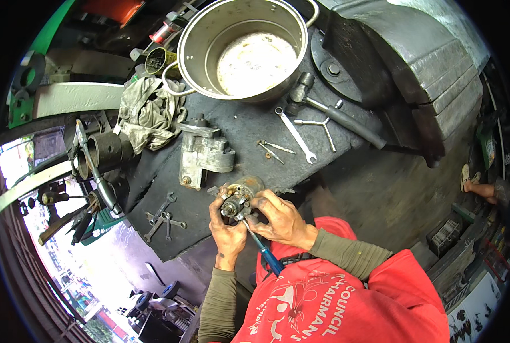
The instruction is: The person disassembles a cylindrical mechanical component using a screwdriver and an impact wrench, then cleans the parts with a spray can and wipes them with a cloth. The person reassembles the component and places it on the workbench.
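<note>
At the bench's near edge I hold a starter motor (pixel 247 187), a rusty cylinder with its worn inner end turned up towards me. My left hand (pixel 227 231) is closed round its left side. On the right side, the bent fingers of my right hand (pixel 282 216) press against it. A screwdriver (pixel 271 258) with a blue handle slants down between my hands, its shaft reaching the motor's lower edge; which fingers steady it, I cannot tell. Just beyond lies a grey cast metal housing (pixel 203 154).
A big metal pot (pixel 206 54) stands at the back. To its right are a hammer (pixel 340 121), a combination wrench (pixel 294 135) and a three-arm wrench (pixel 325 127). Small bolts (pixel 275 151) lie mid-bench, several spanners (pixel 165 220) front left, a grey rag (pixel 149 111) back left.
</note>
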